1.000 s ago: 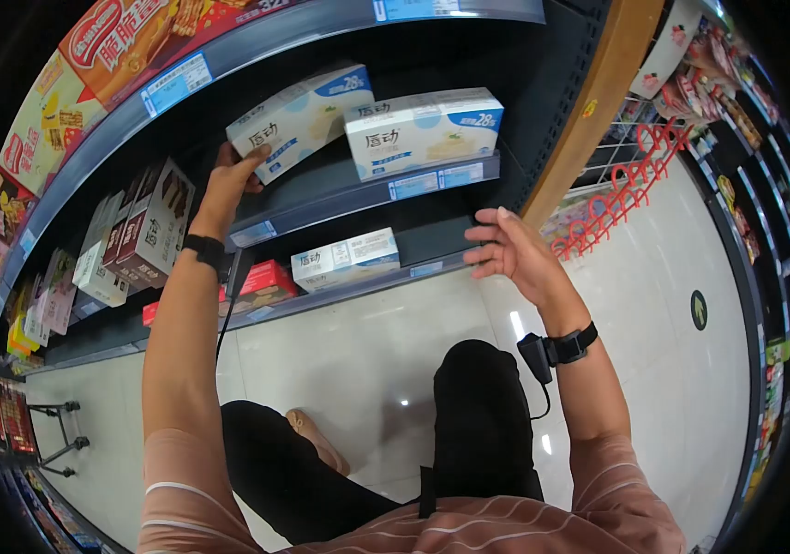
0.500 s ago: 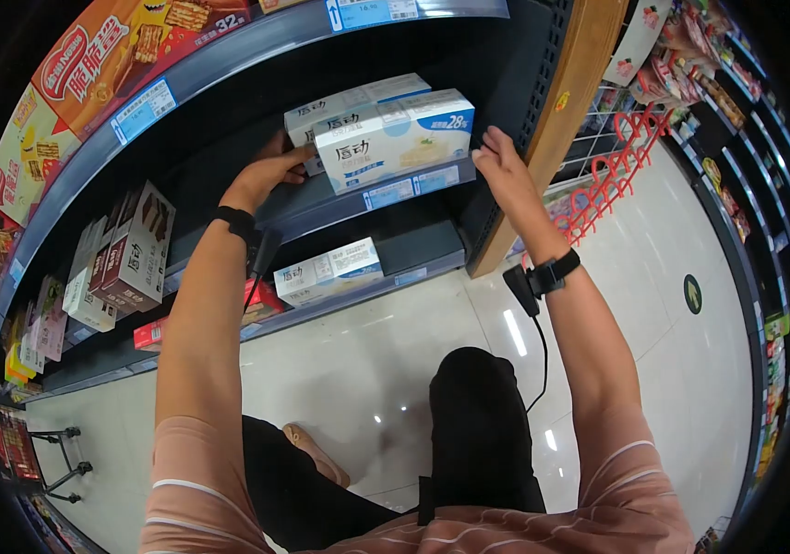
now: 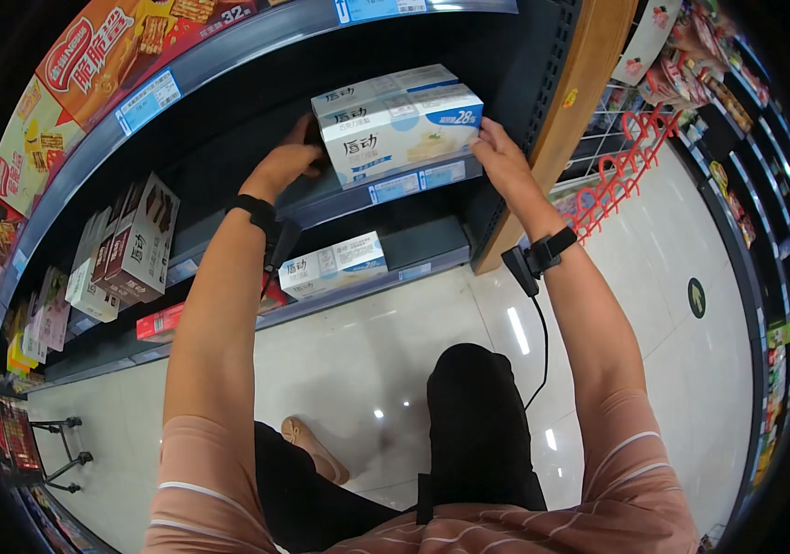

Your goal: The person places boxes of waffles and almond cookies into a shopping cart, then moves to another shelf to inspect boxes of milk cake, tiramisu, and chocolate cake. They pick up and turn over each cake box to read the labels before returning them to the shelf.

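Front box (image 3: 404,143) is showing wht w/ a blue corner patch; shelf edge (image 3: 340,198) is running dk gray. Far left, snack pack (image 3: 86,55) is flashing orange w/ red. Right, hooks (image 3: 615,177) are popping red! Near, sleeves (image 3: 206,462) are sporting wht stripes on pink.

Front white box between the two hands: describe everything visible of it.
The box is long, closed and looks like printed cardboard. Its front has dark lettering at the left, a blue patch reading "28%" at the upper right and a pale food picture below that; the top is lettered too. It stands at the front of the shelf, above price tags, with a similar box just behind. The right grip touches its right end; whether the left grip touches it is unclear.
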`<state>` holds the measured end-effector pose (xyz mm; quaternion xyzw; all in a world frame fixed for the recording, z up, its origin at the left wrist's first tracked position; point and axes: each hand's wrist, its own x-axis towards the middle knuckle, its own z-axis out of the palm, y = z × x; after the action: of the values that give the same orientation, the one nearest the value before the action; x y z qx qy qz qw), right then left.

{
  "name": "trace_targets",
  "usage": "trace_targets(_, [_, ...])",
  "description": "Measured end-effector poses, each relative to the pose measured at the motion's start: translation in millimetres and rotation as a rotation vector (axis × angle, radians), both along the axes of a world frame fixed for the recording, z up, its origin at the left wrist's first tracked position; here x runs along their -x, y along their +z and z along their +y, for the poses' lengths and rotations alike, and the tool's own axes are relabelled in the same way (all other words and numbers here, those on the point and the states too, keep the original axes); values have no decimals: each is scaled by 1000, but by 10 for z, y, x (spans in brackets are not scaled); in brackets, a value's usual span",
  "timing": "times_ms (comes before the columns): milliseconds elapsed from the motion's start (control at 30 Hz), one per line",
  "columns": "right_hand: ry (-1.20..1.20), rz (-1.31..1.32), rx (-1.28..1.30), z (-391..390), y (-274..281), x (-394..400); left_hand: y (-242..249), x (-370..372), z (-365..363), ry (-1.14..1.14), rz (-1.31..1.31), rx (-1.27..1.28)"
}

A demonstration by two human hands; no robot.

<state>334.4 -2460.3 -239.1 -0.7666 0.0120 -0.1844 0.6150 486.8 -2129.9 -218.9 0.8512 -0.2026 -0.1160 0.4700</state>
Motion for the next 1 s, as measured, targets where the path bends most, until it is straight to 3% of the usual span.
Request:
trace_targets(33, [-9,-8,-18,11,-3,4,-27,-20,22,11,-4,-1])
trace_targets(133, [-48,-6,29,28,36,4,46,72,-6,189,82,446])
trace_targets(233, [-27,-69,57,-143,-208,-214,312,427,-230,215,45,487])
trace_targets(367, [-65,-27,65,-125,-192,-205,450,328,-455,314,-442,109])
trace_targets(467, [-92,-1,136,-96,-133,-166,520,151,-620,243,-718,-115])
trace_targets(800, [-128,-35,236,-133,-176,-192,387,-12,-1179,125,-635,-445])
trace_targets(1000, [-156,-8,217,-128,-168,-145,388,-19,-1163,111,-690,-435])
